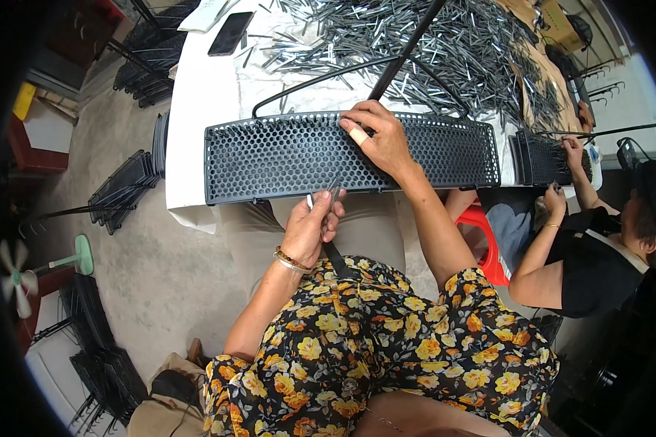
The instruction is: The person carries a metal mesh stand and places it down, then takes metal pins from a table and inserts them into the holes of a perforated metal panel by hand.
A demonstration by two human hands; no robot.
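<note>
A long black perforated tray [291, 156] with round holes lies across the table's near edge, above my lap. Short dark pieces stand in a row along part of its far side. My left hand [315, 222] is at the tray's near edge, closed around a few thin dark strips [334, 188] that point up over the holes. My right hand [379, 138] rests on the far middle of the tray, fingers bent down at its holes; tape is wrapped round one finger. Whatever its fingertips grip is hidden.
A large heap of thin dark strips [444, 58] covers the white-covered table. A black rod frame [408, 54] rises behind the tray. A phone [231, 33] lies far left. At right, a co-worker [598, 247] handles another black tray [543, 156]. A fan [14, 277] stands left.
</note>
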